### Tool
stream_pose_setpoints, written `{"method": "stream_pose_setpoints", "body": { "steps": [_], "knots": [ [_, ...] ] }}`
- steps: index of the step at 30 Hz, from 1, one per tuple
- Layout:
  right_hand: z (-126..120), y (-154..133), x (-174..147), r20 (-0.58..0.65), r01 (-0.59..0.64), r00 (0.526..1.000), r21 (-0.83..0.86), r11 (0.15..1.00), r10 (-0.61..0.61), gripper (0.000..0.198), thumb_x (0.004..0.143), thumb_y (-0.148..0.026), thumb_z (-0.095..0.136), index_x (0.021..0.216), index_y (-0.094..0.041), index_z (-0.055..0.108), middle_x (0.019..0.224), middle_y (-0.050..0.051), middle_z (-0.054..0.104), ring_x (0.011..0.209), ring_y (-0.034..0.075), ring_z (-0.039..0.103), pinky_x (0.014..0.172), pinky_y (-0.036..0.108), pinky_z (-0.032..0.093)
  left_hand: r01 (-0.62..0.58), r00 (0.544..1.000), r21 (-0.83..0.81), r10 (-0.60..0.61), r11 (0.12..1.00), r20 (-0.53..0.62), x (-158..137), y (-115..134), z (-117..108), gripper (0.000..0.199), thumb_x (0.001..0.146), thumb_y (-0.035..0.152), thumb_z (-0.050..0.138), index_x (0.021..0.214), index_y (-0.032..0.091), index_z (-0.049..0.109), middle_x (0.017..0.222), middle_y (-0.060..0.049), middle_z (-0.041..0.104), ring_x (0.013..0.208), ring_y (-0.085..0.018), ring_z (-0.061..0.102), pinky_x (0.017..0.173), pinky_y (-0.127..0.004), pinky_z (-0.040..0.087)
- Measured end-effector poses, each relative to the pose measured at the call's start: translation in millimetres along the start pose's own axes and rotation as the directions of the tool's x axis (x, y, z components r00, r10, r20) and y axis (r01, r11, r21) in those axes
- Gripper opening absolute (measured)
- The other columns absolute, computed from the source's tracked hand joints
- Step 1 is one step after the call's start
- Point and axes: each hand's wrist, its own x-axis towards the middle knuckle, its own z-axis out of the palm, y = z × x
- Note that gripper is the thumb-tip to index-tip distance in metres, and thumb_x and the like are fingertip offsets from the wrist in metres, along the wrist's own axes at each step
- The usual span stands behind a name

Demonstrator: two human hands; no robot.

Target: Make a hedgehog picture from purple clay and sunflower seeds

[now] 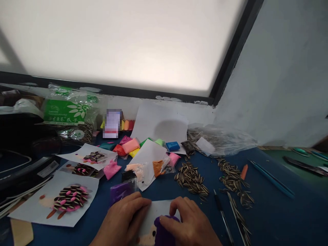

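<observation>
Between my two hands lies a white sheet (160, 206) with a pale animal's head on it, and right up against the head is a lump of purple clay (166, 233). My right hand (192, 220) is partly open, a gap showing between thumb and bent forefinger; the thumb rests on the clay. My left hand (125, 218) lies on the sheet's left side, fingers bent and close together; its underside is hidden, so I can't tell whether it grips anything. Just beyond my left hand sits a purple packet (120, 192), and farther left a finished picture (74, 198) shows an animal with seeds set in pink. Beyond my right hand is a heap of striped seeds (191, 179); to its right lies a pen (223, 217). Ahead of both hands, coloured packets (131, 146) are clustered together.
</observation>
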Motion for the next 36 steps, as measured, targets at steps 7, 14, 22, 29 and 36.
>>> {"method": "stream_pose_setpoints", "body": {
  "steps": [7,14,22,29,36],
  "knots": [
    [2,-1,0,-0.012,0.043,0.999,-0.027,0.999,-0.043,0.010,0.093,-0.019,0.070,0.098,-0.027,0.069,0.083,-0.001,0.061,0.070,0.015,0.055,0.061,0.027,0.036,0.002,1.000,-0.005,-0.002,1.000,0.000,0,2,-1,0.031,0.099,0.027,0.045,0.091,0.024,0.074,0.078,-0.002,0.069,0.069,-0.017,0.069,0.061,-0.022,0.047],
    [-10,7,0,-0.059,-0.005,0.998,-0.053,0.999,0.002,0.019,0.089,-0.006,0.059,0.091,-0.022,0.067,0.084,0.002,0.058,0.065,0.014,0.052,0.059,0.026,0.036,0.015,0.999,-0.014,-0.015,1.000,-0.029,-2,-1,3,0.029,0.098,0.028,0.047,0.098,0.026,0.075,0.079,-0.001,0.070,0.069,-0.017,0.069,0.060,-0.023,0.048],
    [9,6,-4,-0.124,0.036,0.991,-0.098,0.995,-0.048,0.010,0.090,-0.016,0.064,0.084,-0.023,0.065,0.076,0.000,0.056,0.063,0.014,0.050,0.057,0.028,0.030,0.001,0.999,-0.023,-0.002,1.000,-0.041,-2,-1,3,0.027,0.097,0.028,0.048,0.093,0.026,0.074,0.079,-0.001,0.071,0.070,-0.016,0.069,0.062,-0.023,0.048],
    [23,5,-2,-0.271,0.018,0.962,-0.096,0.995,-0.043,0.025,0.098,-0.016,0.050,0.079,-0.023,0.063,0.074,0.000,0.052,0.062,0.015,0.045,0.056,0.030,0.025,0.017,0.999,-0.014,-0.017,1.000,-0.028,-2,-3,4,0.029,0.097,0.029,0.047,0.097,0.027,0.076,0.080,-0.001,0.070,0.070,-0.016,0.070,0.061,-0.022,0.047],
    [26,3,0,-0.318,0.003,0.948,-0.086,0.996,-0.031,0.032,0.103,-0.021,0.045,0.077,-0.023,0.064,0.073,0.000,0.053,0.060,0.016,0.044,0.056,0.031,0.025,0.000,0.999,-0.001,0.000,1.000,-0.039,-2,-4,5,0.030,0.096,0.028,0.047,0.098,0.026,0.077,0.079,-0.001,0.070,0.070,-0.017,0.070,0.062,-0.022,0.048]
  ]
}}
